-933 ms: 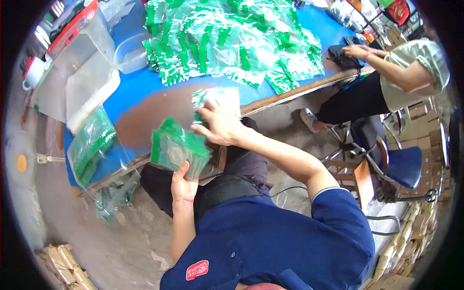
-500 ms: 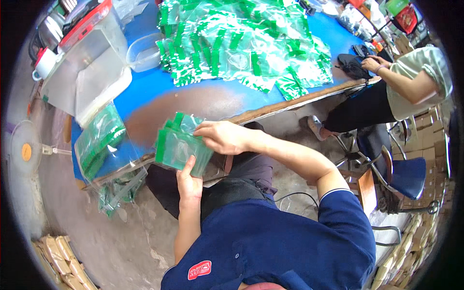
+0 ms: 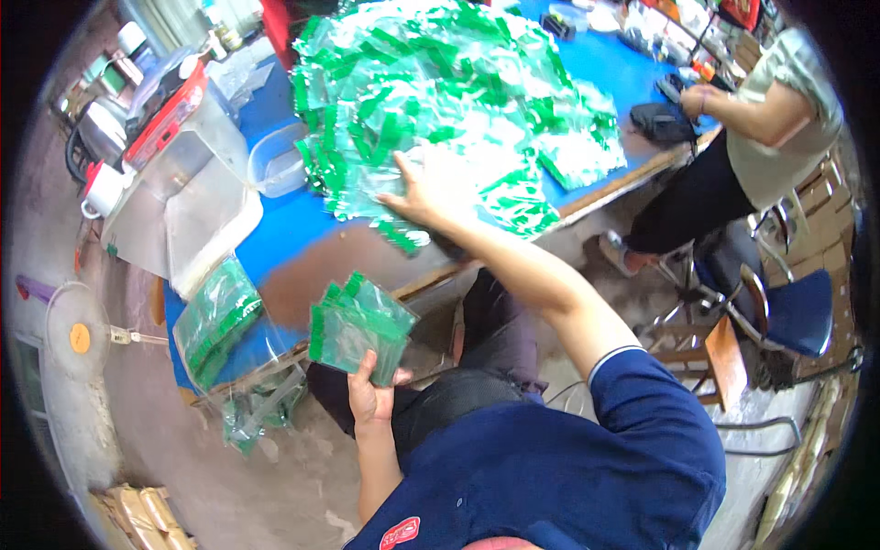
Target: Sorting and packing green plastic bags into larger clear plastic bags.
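My left hand (image 3: 372, 392) grips a fanned stack of small clear plastic bags (image 3: 362, 323) with green edges, thumb on top, over the table's near edge. My right hand (image 3: 423, 191) is stretched out over a wide pile of the same green-edged bags (image 3: 458, 82) on the blue table (image 3: 307, 227). Its fingers are spread, and nothing shows between them; whether the palm touches the bags cannot be made out in the glare.
Left of the pile stand a clear plastic tub (image 3: 278, 160) and a large translucent bin (image 3: 188, 197). Bundled green bags (image 3: 218, 316) lie at the table's left corner, near a fan (image 3: 78, 335). Another person (image 3: 775, 119) handles a black bag (image 3: 662, 122) at right, by a blue chair (image 3: 799, 312).
My right hand has left the stack in my left hand and reached forward onto the pile, its fingers opening. The left hand still holds its stack. The whole view has shifted slightly.
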A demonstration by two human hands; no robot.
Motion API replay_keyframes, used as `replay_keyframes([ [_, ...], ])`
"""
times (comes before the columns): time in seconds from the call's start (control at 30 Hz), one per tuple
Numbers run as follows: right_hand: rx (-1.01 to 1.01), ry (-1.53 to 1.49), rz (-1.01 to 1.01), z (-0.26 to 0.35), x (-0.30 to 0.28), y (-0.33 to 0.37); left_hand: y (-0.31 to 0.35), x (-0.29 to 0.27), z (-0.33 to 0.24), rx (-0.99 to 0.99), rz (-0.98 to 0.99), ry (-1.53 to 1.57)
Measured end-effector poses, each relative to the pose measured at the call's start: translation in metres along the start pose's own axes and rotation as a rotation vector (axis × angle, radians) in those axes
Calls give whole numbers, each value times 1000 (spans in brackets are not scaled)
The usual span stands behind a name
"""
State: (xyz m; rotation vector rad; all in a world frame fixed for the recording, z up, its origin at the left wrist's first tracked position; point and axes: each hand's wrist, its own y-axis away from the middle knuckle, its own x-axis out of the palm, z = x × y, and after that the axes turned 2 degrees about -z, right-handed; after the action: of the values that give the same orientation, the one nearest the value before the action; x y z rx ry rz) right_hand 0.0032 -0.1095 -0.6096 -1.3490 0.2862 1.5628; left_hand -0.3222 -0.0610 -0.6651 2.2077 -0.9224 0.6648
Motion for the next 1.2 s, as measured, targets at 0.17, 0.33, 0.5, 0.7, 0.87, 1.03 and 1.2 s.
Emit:
replay_keyframes([
  [0.17, 232, -199, -121, 52, 48, -6, -17, -5, 3, 6, 91, 102],
  [0.33, -117, -479, -215, 25, -5, 24, 7, -27, -11, 7, 219, 199],
  [0.5, -208, 161, 179, -100, -82, 120, 2, -18, 7, -11, -34, 158],
  [0.7, -444, 47, 443, -74, -148, 105, 9, 49, -29, 643, 539, -965],
  [0.87, -769, -31, 1181, 20, -152, 80, 13, 77, -32, 645, 702, -1222],
  [1.03, -568, -551, 626, -2, -65, 39, 20, 19, -31, 355, 306, -842],
  [1.2, -902, -247, 359, 8, -16, 81, 6, -34, 4, 69, 144, 152],
])
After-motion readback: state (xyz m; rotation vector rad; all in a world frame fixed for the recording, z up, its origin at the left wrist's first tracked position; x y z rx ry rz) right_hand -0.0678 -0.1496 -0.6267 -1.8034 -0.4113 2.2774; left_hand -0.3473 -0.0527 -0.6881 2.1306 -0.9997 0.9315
